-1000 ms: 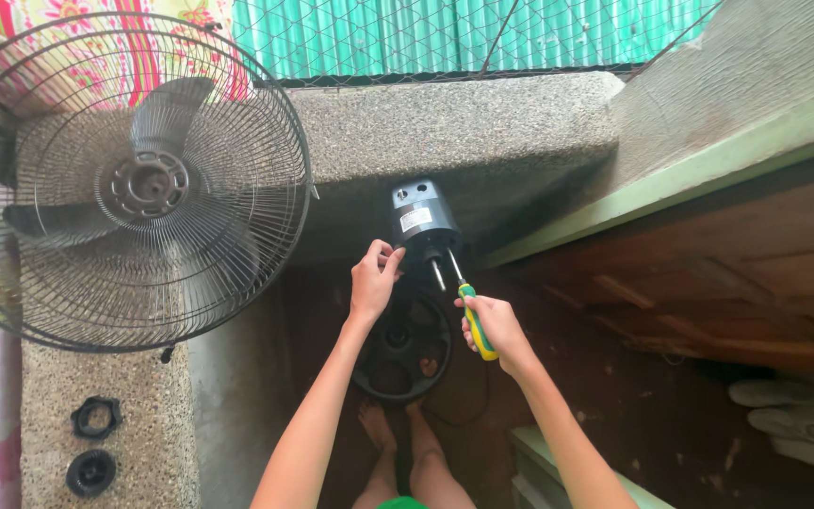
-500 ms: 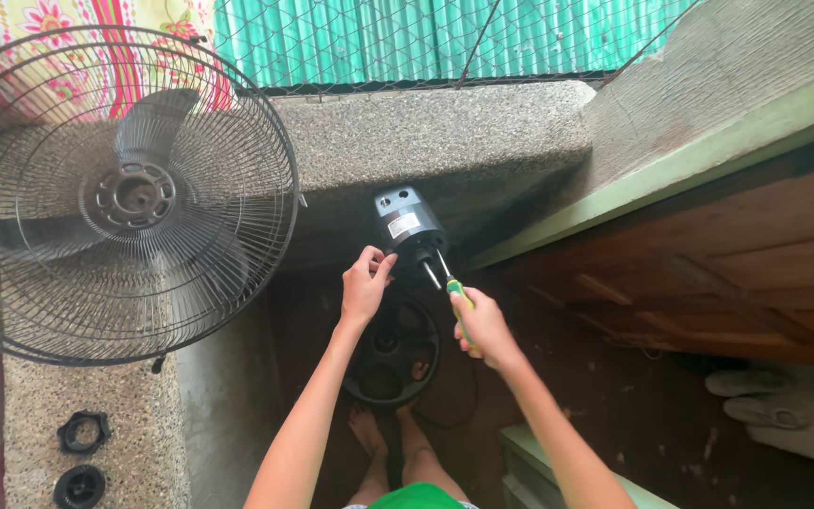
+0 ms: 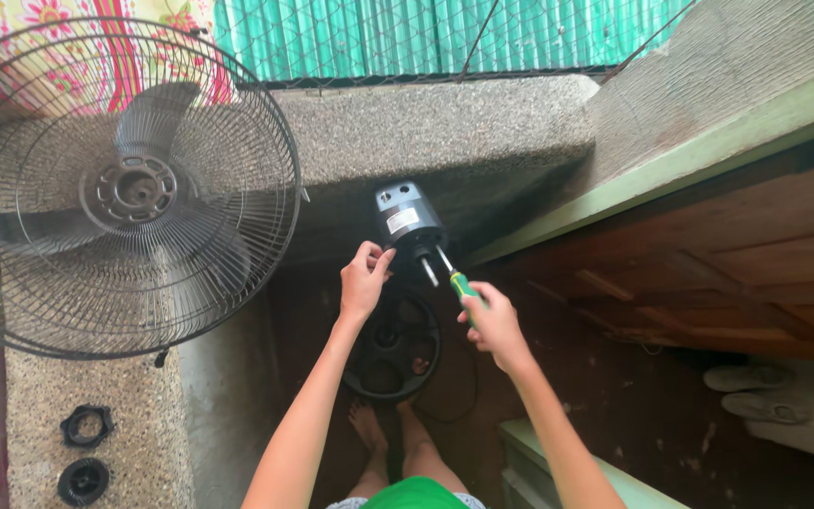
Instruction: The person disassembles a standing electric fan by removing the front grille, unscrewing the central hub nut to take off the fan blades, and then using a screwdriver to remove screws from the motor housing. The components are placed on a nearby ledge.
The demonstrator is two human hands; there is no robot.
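Currently, the grey fan motor housing (image 3: 407,219) is held upright above the round black base (image 3: 393,351), in the gap between the stone ledge (image 3: 445,123) and the wooden door (image 3: 708,273). The left hand (image 3: 362,281) is closed around the housing's lower edge, fingers clamped on it. The right hand (image 3: 492,325) is wrapped round a green-and-yellow-handled screwdriver (image 3: 451,274), whose tip is pointed at the underside of the housing, beside the bare shaft. Whether the tip is seated in a screw cannot be told.

Progress, judged: disassembly looks well along. The wire guard with blades (image 3: 124,188) is already off and stood on the ledge at left; two black ring nuts (image 3: 85,452) are laid below it. Motor casing is not yet opened. Bare feet (image 3: 398,443) are seen on the floor under the base.
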